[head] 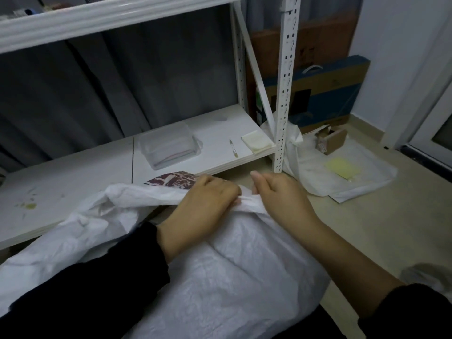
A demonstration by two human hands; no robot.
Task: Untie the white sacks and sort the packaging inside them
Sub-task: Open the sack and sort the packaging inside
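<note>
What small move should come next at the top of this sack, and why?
Likely draw the hands apart to open the mouth: the left hand and right hand both pinch the gathered top edge of the white sack, and nothing inside shows yet.

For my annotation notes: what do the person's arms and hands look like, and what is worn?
The left hand and right hand are bare: no gloves, rings or watch show. Both arms wear black sleeves; the right sleeve ends higher up than the left sleeve.
</note>
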